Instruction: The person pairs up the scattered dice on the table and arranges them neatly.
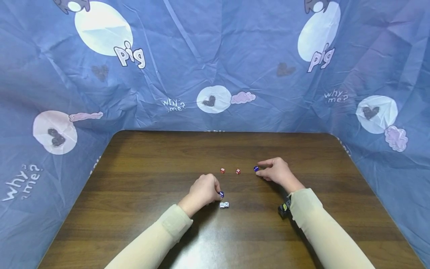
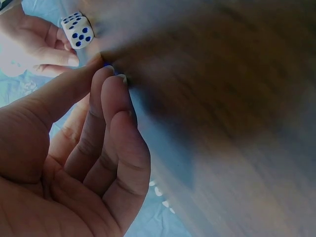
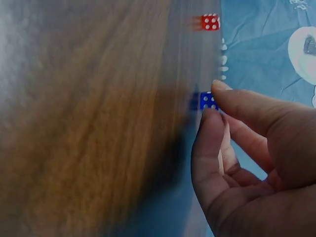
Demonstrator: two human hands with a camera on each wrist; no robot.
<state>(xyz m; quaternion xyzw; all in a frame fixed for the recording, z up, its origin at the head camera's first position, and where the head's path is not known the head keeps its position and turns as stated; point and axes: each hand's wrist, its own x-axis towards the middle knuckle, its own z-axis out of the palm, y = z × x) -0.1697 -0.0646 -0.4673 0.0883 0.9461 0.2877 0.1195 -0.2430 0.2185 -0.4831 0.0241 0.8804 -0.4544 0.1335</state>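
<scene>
Head view, nearest edge: two pale sleeves (image 1: 154, 239) reach in over a brown wooden table (image 1: 134, 160), one from each lower side.
Right cuff: a small black device (image 1: 283, 211) with a yellow-green mark shows just under it.
White dice: a left white die (image 1: 222, 205) and a right white die (image 1: 226, 204) sit side by side on the wood (the left one shows six pips, the right one five).
Left hand: the left hand (image 1: 203, 189) is nearly closed at the tips, thumb and fingers pinching the first blue die (image 1: 221, 194) just beyond the white pair; whether that die touches the wood, I cannot tell.
Red dice: a left red die (image 1: 223, 170) and a right red die (image 1: 238, 171) stand farther back, apart from each other, roughly in a row with the second blue die.
Right hand: the right hand (image 1: 278, 172) has thumb and a finger narrowed round the second blue die (image 1: 256, 169), which is at the right end of that row; four pips show in the right wrist view.
Backdrop: behind the table's far edge hangs a creased blue cloth (image 1: 215, 45), printed with "pig", "why me?", hearts and pale circles.
</scene>
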